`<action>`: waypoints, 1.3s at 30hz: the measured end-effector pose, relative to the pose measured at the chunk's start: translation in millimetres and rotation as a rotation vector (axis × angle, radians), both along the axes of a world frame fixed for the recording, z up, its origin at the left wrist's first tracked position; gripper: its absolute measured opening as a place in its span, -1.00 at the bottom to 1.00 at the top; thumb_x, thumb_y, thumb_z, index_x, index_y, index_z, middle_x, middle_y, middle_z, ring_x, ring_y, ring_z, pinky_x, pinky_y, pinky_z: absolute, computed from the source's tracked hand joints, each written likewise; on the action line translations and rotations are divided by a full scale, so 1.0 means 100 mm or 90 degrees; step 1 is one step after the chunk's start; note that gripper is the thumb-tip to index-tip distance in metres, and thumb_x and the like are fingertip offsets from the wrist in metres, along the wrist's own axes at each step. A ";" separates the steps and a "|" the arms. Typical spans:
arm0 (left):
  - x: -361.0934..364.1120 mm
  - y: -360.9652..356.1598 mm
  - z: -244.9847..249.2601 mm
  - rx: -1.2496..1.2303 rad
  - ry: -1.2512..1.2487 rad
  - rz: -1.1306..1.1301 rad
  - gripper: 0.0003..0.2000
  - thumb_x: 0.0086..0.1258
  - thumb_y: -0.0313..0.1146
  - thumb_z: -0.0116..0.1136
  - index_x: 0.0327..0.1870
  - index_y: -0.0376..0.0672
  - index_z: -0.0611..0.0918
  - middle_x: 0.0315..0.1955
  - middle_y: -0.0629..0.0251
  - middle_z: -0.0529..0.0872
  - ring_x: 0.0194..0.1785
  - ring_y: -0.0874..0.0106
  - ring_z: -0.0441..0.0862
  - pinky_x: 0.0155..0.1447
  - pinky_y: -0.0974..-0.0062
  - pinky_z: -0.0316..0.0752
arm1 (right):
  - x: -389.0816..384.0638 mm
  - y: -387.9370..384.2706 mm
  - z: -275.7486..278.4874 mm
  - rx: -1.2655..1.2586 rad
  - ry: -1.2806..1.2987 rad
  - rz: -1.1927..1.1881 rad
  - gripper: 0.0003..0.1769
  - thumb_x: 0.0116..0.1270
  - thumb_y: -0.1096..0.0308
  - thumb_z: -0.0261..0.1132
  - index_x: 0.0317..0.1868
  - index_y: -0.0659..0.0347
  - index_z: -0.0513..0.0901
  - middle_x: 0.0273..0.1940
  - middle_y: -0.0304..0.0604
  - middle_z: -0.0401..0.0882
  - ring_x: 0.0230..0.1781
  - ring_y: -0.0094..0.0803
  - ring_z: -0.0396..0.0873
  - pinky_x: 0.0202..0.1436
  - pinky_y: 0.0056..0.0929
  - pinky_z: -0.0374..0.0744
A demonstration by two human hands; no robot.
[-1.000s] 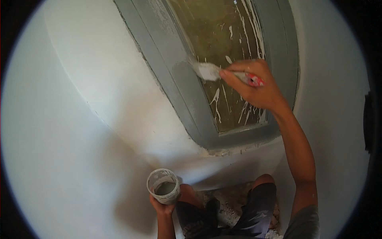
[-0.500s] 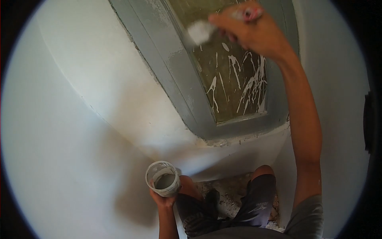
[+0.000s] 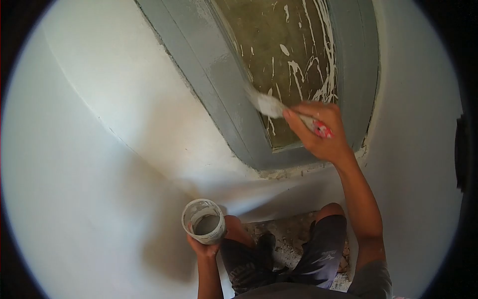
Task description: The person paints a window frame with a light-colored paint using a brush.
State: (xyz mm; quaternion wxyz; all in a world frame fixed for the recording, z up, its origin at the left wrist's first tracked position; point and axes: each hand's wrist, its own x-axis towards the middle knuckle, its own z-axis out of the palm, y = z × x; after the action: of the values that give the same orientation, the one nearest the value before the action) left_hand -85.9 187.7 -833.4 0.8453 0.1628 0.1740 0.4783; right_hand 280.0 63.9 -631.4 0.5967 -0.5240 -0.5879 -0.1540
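My right hand [image 3: 321, 127] is closed round the handle of a paintbrush [image 3: 269, 104], whose bristles are coated in white paint. The bristles are at the left inner edge of the grey window frame [image 3: 219, 82], beside the glass pane [image 3: 264, 45]; motion blurs their tip. Streaks and drips of white paint mark the glass. Low down, my left hand [image 3: 204, 247] grips a round plastic tub [image 3: 203, 221] from beneath. Grey paint lies in the tub, and its rim and inner wall are smeared with it.
A white wall [image 3: 109, 74] surrounds the frame on the left, and another wall [image 3: 413, 124] rises on the right. A rough sill edge [image 3: 289, 173] runs under the window. My legs [image 3: 318, 254] are below, over a floor strewn with rubble [image 3: 289, 249].
My right hand has moved the paintbrush down along the left side of the frame, from the upper part of the pane to near its lower part. The tub stays almost where it was.
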 end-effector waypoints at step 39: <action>0.03 0.00 -0.03 0.030 0.011 -0.031 -0.27 0.45 0.22 0.03 0.42 -0.22 0.42 0.22 -0.10 0.57 0.23 -0.16 0.57 0.01 -0.39 0.59 | 0.19 0.00 0.27 -0.143 -0.041 0.001 -0.60 0.28 0.29 0.40 -0.65 0.33 0.56 -0.74 -0.03 0.39 -0.72 -0.22 0.43 -0.50 -0.23 0.42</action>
State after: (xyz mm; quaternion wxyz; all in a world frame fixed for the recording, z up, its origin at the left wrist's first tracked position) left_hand -82.9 188.0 -836.5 0.8511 0.1909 0.1664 0.4600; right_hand 299.0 64.3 -603.9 0.5151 -0.5819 -0.6208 -0.1029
